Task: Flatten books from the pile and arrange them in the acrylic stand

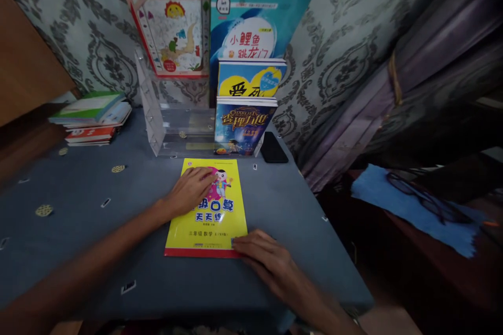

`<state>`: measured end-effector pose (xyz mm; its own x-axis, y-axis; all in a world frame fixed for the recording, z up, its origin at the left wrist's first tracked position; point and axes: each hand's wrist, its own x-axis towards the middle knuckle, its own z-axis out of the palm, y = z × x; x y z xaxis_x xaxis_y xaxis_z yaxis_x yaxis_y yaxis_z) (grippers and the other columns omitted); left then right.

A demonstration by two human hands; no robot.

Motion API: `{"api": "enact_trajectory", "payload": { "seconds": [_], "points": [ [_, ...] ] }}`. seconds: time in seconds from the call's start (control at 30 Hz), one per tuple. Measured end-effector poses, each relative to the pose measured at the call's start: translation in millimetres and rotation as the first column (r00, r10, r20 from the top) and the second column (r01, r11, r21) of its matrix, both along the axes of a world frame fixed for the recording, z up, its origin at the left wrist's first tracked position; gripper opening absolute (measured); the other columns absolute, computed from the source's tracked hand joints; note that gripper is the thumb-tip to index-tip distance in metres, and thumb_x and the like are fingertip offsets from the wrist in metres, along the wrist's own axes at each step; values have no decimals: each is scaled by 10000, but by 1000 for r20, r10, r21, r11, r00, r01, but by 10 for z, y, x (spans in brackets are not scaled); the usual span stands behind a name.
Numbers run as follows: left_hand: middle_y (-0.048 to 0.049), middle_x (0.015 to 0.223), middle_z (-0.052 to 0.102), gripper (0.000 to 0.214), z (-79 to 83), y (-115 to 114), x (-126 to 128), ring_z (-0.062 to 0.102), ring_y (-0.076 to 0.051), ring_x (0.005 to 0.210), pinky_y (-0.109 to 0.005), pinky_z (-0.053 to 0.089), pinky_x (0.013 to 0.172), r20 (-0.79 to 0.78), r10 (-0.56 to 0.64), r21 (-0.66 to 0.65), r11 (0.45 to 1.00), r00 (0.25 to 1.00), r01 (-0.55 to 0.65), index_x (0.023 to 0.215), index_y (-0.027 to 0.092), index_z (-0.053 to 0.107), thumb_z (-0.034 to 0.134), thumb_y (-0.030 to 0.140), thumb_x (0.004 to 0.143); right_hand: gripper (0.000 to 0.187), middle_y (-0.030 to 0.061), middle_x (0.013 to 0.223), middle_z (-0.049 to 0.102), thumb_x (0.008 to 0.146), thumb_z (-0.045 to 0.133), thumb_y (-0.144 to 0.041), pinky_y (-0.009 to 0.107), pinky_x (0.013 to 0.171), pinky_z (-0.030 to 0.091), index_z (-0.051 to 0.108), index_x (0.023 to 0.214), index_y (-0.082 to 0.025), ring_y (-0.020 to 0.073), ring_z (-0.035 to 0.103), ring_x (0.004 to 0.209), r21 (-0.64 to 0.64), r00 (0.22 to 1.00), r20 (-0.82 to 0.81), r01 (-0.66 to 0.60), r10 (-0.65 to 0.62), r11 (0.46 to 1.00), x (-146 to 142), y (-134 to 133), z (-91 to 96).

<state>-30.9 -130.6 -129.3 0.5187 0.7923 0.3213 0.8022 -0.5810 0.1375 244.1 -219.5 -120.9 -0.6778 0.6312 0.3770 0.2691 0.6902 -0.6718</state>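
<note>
A yellow workbook (207, 233) with a red bottom strip and a cartoon figure lies closed and flat on the table. My left hand (193, 188) rests open across the upper left of its cover, with fingers stretched toward the cartoon. At the workbook's lower right corner, my right hand (267, 256) touches the edge, fingers extended and close together. The right thumb is hard to make out, and no lifted page shows.
Behind the workbook, a clear acrylic rack (176, 141) holds upright books, with a dark blue book (241, 128) in front. A black phone (274, 147) lies beside it. Stacked books (96, 112) sit at left. Glasses (420, 196) rest on a blue cloth (373, 188) at right.
</note>
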Motion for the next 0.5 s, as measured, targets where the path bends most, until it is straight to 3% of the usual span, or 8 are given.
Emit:
{"api": "enact_trajectory", "payload": {
  "seconds": [0.2,0.5],
  "points": [
    [-102,1345,622,326,-17,149,-37,569,-250,1231,-483,455,1046,21,6,22,1000,1000,-7,1288,219,608,424,249,1020,315,64,1127,737,1018,467,-181,371,907,587,631,1271,-271,200,679,1045,63,999,25,-42,40,997,-41,143,-32],
    [-82,1342,622,317,-4,168,-31,565,-236,1217,-448,448,1047,-15,51,24,998,999,-51,1277,219,600,410,259,1026,275,69,1129,727,1024,450,-183,336,861,590,668,1182,-235,186,660,1006,89,998,40,-43,39,995,-41,198,-31]
  ]
}}
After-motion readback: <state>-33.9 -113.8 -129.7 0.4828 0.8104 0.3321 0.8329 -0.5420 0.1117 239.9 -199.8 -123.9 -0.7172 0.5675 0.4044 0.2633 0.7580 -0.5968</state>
